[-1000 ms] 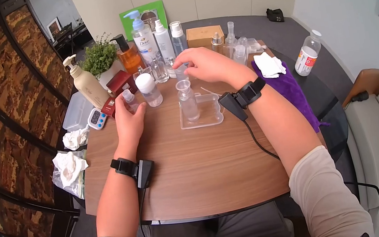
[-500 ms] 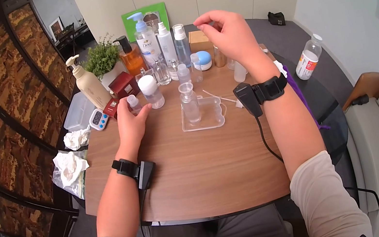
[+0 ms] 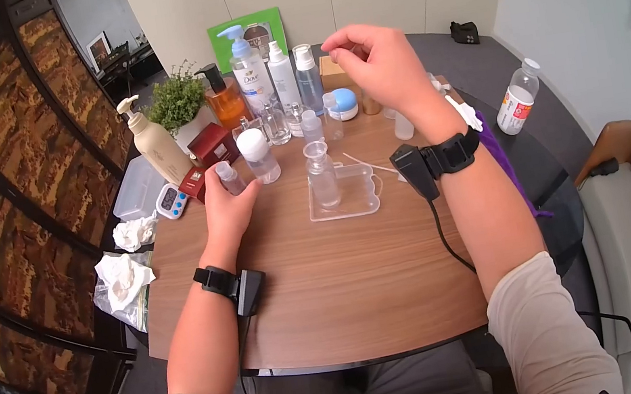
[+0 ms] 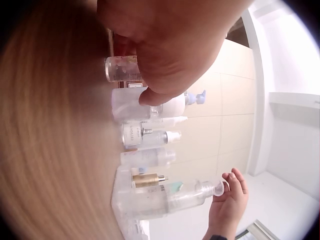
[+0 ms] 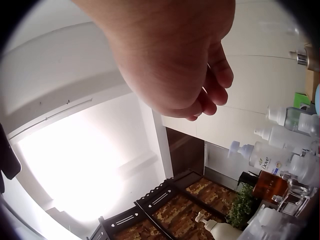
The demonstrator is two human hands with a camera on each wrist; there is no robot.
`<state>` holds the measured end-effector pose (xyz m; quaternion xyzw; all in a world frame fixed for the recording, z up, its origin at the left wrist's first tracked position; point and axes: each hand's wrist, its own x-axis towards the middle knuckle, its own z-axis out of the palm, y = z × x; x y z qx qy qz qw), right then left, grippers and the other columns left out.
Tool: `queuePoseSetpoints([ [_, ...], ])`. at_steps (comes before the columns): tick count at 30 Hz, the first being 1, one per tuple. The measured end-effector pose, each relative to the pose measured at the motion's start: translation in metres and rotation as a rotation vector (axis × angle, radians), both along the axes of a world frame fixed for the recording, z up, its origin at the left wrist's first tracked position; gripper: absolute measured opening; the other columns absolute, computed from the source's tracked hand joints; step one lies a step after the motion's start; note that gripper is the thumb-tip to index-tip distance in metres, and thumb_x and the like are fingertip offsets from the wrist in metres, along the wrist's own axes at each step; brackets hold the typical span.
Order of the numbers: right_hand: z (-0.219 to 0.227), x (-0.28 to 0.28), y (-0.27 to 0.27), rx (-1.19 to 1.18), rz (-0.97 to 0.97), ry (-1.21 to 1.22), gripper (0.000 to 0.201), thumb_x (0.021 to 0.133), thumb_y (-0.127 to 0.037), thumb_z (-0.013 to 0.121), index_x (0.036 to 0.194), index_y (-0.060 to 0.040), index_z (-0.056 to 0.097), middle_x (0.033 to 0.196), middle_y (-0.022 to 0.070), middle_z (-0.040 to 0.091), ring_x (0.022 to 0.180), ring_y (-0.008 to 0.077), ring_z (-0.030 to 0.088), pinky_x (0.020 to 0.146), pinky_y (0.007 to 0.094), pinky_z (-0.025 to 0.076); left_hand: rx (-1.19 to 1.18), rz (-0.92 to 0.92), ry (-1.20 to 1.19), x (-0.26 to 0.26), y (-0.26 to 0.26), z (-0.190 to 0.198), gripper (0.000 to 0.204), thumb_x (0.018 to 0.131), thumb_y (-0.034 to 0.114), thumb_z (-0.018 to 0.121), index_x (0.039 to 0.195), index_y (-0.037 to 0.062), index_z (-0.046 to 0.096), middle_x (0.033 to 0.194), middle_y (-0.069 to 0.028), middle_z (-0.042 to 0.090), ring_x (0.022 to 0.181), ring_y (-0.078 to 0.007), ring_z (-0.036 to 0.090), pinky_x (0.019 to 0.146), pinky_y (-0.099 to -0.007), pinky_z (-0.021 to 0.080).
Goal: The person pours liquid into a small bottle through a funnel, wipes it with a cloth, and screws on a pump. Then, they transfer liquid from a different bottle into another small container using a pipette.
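Note:
In the head view my left hand (image 3: 229,210) is around a small clear capped bottle (image 3: 231,178) that stands on the table. Its thumb is spread away from the bottle, with the fingers on the bottle's left side. A clear bottle with a white cap (image 3: 259,156) stands just beyond that thumb. My right hand (image 3: 385,64) is raised above the back right of the table, fingers loosely curled; the right wrist view shows nothing in them. A taller clear bottle with a flared top (image 3: 322,178) stands in a shallow clear tray (image 3: 365,204). Behind it is a small clear bottle (image 3: 311,126).
Along the back stand a pump bottle (image 3: 252,76), an amber bottle (image 3: 227,104) and a blue-lidded jar (image 3: 344,103). Red boxes (image 3: 211,145), a beige pump bottle (image 3: 160,148) and a timer (image 3: 171,202) are at the left. At right are a purple cloth (image 3: 501,157) and a labelled bottle (image 3: 519,97).
My right hand has risen back and right, away from the small bottle behind the tray, uncovering the blue-lidded jar. My left thumb has spread slightly from its bottle. The head view has shifted slightly.

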<state>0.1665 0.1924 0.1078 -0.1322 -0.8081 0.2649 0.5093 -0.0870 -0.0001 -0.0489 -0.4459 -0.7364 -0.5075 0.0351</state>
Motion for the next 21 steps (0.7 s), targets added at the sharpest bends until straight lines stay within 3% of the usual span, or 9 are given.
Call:
queuePoseSetpoints([
  [10,0.002,0.001,-0.003,-0.025,0.005,-0.092,0.019,0.095,-0.011,0.066,0.106,0.0007,0.077,0.079,0.0084,0.074,0.068,0.0128,0.064,0.065,0.0308,0.052,-0.161,0.024,-0.084,-0.001,-0.005,0.008,0.060,0.083,0.018,0.090,0.129,-0.0009,0.057,0.110,-0.0097,0.068,0.097,-0.0163,0.065,0.082,-0.0337,0.056],
  [12,-0.003,-0.002,0.002,-0.016,0.050,-0.129,0.020,0.094,-0.011,0.067,0.106,0.0000,0.078,0.082,0.0104,0.075,0.070,0.0157,0.066,0.067,0.0323,0.054,-0.103,0.027,-0.110,0.009,-0.010,0.020,0.053,0.081,0.017,0.088,0.120,-0.0008,0.056,0.106,-0.0149,0.069,0.098,-0.0237,0.066,0.087,-0.0391,0.054],
  [15,-0.013,-0.009,0.004,-0.036,0.098,-0.218,0.020,0.093,-0.011,0.066,0.105,-0.0009,0.078,0.085,0.0120,0.076,0.072,0.0206,0.069,0.069,0.0342,0.055,0.027,-0.060,-0.137,-0.011,-0.002,-0.003,0.056,0.081,0.011,0.087,0.126,0.0000,0.056,0.109,-0.0125,0.070,0.100,-0.0213,0.068,0.089,-0.0359,0.055],
  [16,-0.011,-0.007,-0.002,-0.060,0.090,-0.326,0.023,0.092,-0.012,0.069,0.112,-0.0029,0.077,0.100,0.0147,0.078,0.086,0.0274,0.073,0.079,0.0371,0.057,0.027,-0.062,-0.136,-0.012,0.000,-0.005,0.056,0.081,0.011,0.087,0.126,0.0000,0.056,0.109,-0.0125,0.070,0.100,-0.0213,0.068,0.089,-0.0359,0.055],
  [17,-0.015,-0.010,-0.001,-0.061,0.089,-0.326,0.023,0.092,-0.012,0.069,0.112,-0.0029,0.077,0.100,0.0147,0.078,0.086,0.0274,0.073,0.079,0.0371,0.057,0.062,-0.034,-0.114,-0.013,0.002,-0.008,0.056,0.082,0.009,0.085,0.129,0.0000,0.056,0.111,-0.0119,0.070,0.102,-0.0211,0.068,0.090,-0.0352,0.055],
  [20,-0.042,-0.023,0.010,0.077,0.201,-0.522,0.039,0.092,-0.011,0.071,0.131,-0.0082,0.070,0.135,0.0154,0.068,0.121,0.0335,0.065,0.104,0.0411,0.053,0.074,0.027,-0.111,-0.001,-0.002,0.005,0.053,0.086,0.005,0.081,0.133,-0.0001,0.055,0.114,-0.0095,0.069,0.102,-0.0184,0.068,0.089,-0.0330,0.056],
  [21,-0.056,-0.029,0.016,0.074,0.201,-0.522,0.039,0.092,-0.011,0.071,0.131,-0.0082,0.070,0.135,0.0154,0.068,0.121,0.0335,0.065,0.104,0.0411,0.053,0.056,0.058,-0.129,0.005,-0.004,0.013,0.051,0.090,0.004,0.077,0.135,-0.0002,0.055,0.113,-0.0077,0.069,0.102,-0.0159,0.067,0.087,-0.0315,0.057],
])
